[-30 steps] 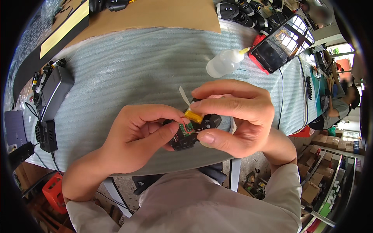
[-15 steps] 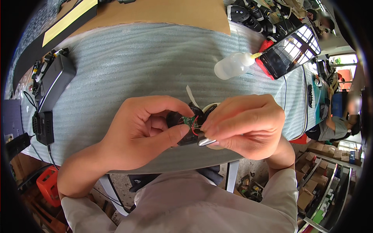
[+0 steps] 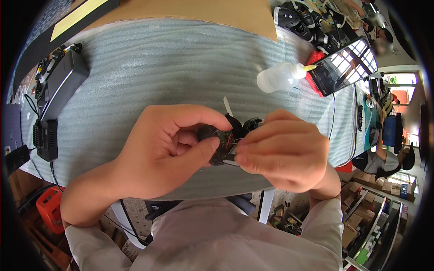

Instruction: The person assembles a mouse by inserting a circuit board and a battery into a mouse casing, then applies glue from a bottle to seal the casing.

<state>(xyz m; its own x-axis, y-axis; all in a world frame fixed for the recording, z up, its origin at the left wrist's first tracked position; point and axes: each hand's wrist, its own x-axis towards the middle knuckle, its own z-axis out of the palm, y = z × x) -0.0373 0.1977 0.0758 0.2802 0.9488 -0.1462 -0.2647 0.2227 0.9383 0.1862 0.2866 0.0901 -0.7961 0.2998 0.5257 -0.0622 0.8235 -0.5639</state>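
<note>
Your left grip (image 3: pixel 169 147) pinches the black housing (image 3: pixel 220 156) over the table (image 3: pixel 149 67), thumb and forefinger slightly apart. Your right grip (image 3: pixel 289 156), fingers bunched closed, sits just right of the housing; can't tell what it holds, if anything. Beyond the housing, rightward: bottle (image 3: pixel 276 77), then phone (image 3: pixel 346 65).

The black housing (image 3: pixel 220 158) is open — circuit board (image 3: pixel 223 135) and red wire (image 3: pixel 228 139) exposed.

Wide lane of foam sheet (image 3: pixel 149 67) ahead of the person's left hand (image 3: pixel 169 149), running up to brown cardboard (image 3: pixel 199 11), squeeze bottle (image 3: pixel 278 78) and dark-screened device (image 3: pixel 346 67) in the way beyond the right hand (image 3: pixel 289 153), grey box (image 3: pixel 67 81) hemming the left side.
</note>
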